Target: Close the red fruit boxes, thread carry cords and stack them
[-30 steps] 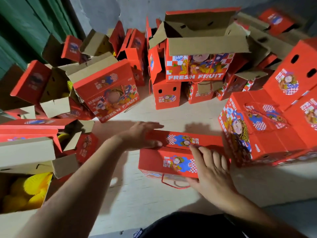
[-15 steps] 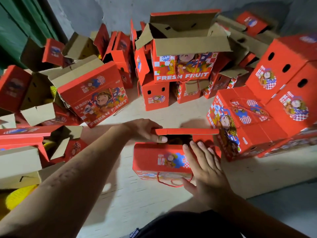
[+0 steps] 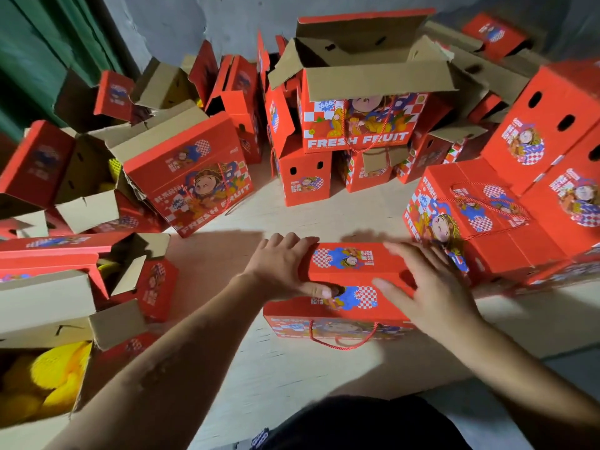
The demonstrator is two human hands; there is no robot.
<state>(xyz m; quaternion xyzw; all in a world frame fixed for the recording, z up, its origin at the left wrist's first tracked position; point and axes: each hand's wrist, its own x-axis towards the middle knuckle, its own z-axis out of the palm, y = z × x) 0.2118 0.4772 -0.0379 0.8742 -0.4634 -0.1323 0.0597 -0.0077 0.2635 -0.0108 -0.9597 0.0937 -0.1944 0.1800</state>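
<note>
Half a second ago the far top flap of the red box (image 3: 344, 306) stood lifted edge-on with a dark gap under it; it now lies flat, printed side up, and both hands have shifted onto it.

The box sits at the centre of the pale, matte floor (image 3: 292, 368), just ahead of the person. It is glossy red printed card, a low rectangular block with a blue-and-white checkered cartoon panel on each top flap. A twisted red carry cord (image 3: 342, 341) hangs in a loop from its near face, at 6 o'clock of the box.

The left hand (image 3: 282, 264) grips the box's 9 o'clock end, fingers curled over the far flap and the thumb pressed at the seam. The right hand (image 3: 428, 287) lies flat with fingers spread and straight, pressing the flap at the 3 o'clock end.

At 8 o'clock an open box (image 3: 42, 323) shows raw brown corrugated flaps and yellow foam-netted fruit (image 3: 42, 381). At 2 o'clock closed corded boxes (image 3: 487, 228) are stacked. At 12 o'clock an open "FRESH FRUIT" box (image 3: 360, 121) sits atop others against a grey wall (image 3: 211, 24).
</note>
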